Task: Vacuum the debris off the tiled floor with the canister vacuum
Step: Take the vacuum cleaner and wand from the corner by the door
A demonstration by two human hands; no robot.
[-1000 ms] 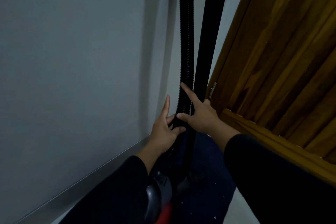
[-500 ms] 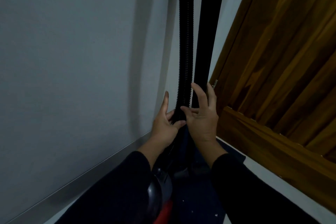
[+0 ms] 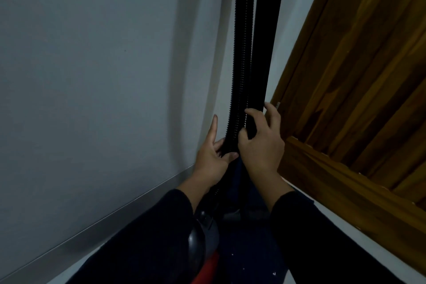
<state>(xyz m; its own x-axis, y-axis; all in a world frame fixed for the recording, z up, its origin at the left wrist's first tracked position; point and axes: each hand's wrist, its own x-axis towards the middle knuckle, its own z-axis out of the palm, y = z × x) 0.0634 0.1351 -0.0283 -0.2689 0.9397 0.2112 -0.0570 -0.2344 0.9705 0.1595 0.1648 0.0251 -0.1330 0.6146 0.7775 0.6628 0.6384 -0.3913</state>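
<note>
- My left hand (image 3: 211, 159) has its grip on the ribbed hose (image 3: 242, 57), thumb and lower fingers around it, forefinger lying straight up along the wall (image 3: 92, 76).
- My right hand (image 3: 261, 139) curls its fingers round the smooth black wand (image 3: 268, 30), which stands upright just beside the hose.
- Both rise in the corner between the wall and the wooden door (image 3: 359, 71); the canister vacuum (image 3: 205, 242) sits low, near the floor (image 3: 253, 258), under my left sleeve.
- I judge the step is freeing the wand from its parked stance.
- To do it well: lift the wand straight, keep the hose slack and untwisted, and avoid knocking the door.
- White specks lie on the dark floor near the bottom edge.
</note>
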